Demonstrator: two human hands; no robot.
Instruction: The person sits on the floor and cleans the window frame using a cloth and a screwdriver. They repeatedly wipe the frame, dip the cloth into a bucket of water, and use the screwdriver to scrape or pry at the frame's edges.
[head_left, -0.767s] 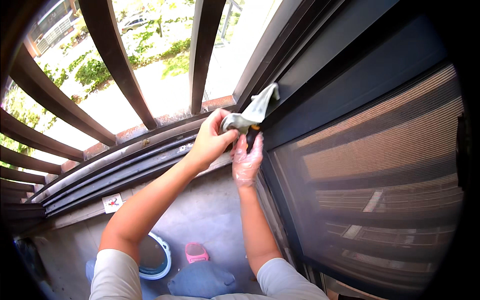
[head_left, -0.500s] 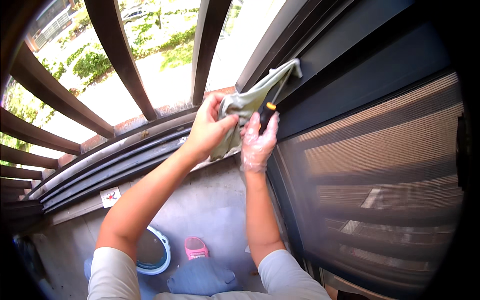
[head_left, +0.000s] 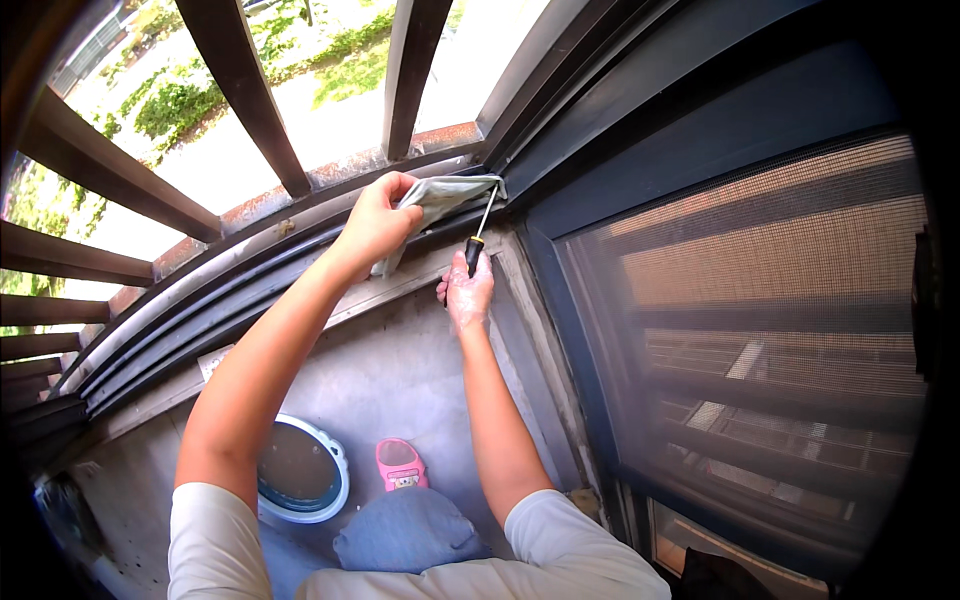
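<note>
My bare left hand [head_left: 378, 225] pinches a pale grey-green cloth [head_left: 445, 193], which stretches out to the right above the sliding-window track [head_left: 230, 312]. In a thin clear plastic glove, my right hand [head_left: 468, 295] grips a screwdriver [head_left: 474, 256] by its black handle with a yellow band. The metal shaft slants up and away, its tip meeting the cloth's far right end at the corner of the track and the dark frame. Whether the tip touches the track beneath is hidden by the cloth.
Dark railing bars [head_left: 240, 90] stand beyond the track on the left. A mesh screen panel [head_left: 760, 360] in a dark frame fills the right. Below are a light-blue basin [head_left: 342, 480] of murky water, a pink slipper [head_left: 400, 455] on a foot and a small card [head_left: 212, 361] by the sill.
Both hands have moved lower and slightly left, bringing the cloth and screwdriver tip from in front of the upright frame down to the track corner. The gap between the hands has widened.
</note>
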